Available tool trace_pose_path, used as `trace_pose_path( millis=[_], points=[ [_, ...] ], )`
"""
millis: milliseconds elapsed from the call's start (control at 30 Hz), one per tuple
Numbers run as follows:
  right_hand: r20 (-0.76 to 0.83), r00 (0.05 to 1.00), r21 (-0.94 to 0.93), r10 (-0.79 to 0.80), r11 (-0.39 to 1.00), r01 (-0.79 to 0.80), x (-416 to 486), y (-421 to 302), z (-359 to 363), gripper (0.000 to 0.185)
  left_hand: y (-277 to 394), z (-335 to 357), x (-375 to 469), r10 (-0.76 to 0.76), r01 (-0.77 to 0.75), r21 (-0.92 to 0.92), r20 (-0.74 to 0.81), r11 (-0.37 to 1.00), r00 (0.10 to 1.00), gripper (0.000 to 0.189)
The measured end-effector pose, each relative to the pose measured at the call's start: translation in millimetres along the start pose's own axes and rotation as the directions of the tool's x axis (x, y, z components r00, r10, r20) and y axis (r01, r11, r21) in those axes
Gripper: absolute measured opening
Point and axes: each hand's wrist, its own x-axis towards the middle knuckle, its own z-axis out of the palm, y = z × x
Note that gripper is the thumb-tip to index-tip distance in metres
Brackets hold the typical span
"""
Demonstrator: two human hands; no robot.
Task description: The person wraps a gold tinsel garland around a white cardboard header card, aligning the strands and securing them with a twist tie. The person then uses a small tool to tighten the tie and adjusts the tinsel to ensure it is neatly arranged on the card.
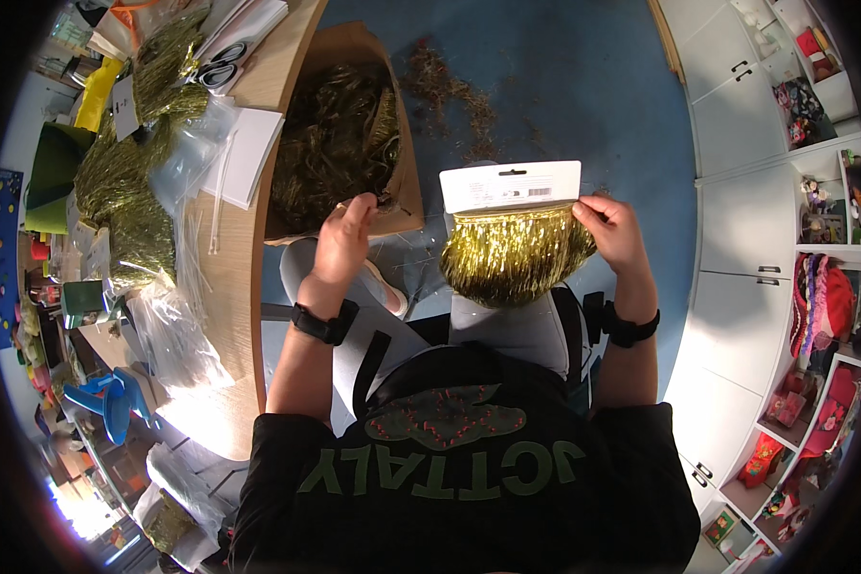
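Note:
My right hand (608, 228) pinches the right corner of a bundle of gold tinsel fringe (518, 255), just under its white header card (509, 184). The card has a hang slot and bears printing with a barcode. The fringe hangs over my leg, its strands toward me. My left hand (346, 240) is raised left of the fringe, apart from it, at the near edge of a cardboard box (404, 179). Its fingers are curled; whether they hold something small I cannot tell. Dark, shiny tinsel (333, 136) fills much of the box.
On the left, a wooden table (233, 287) carries more gold tinsel bundles (118, 172), black-handled scissors (224, 68), white cards (247, 154), white cable ties (222, 190) and clear plastic bags (176, 337). Tinsel scraps (466, 107) litter the blue floor. White cabinets (742, 215) line the right.

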Motion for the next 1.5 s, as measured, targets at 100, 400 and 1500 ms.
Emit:
trace_pose_path(
  millis=[100, 400, 1500],
  points=[
    [-0.050, 0.999, 0.004, -0.013, 1.000, 0.014, 0.0, 5.5, -8.8, 0.018, -38.9, -4.1, -13.9, -0.061, 0.059, 0.137, 0.007, 0.989, 0.998, 0.029],
    [-0.010, 1.000, 0.011, -0.024, 1.000, 0.024, -1.7, 0.5, -6.6, 0.019, 21.1, 10.1, 4.2, -0.031, 0.031, -0.004, -0.030, 1.000, 0.999, 0.024],
    [0.026, 0.996, 0.006, -0.087, 0.996, 0.087, -5.5, -5.5, -6.3, 0.019, 84.3, 38.1, 9.7, -0.081, 0.087, -0.858, 0.053, 0.505, 0.995, 0.003]
  ],
)
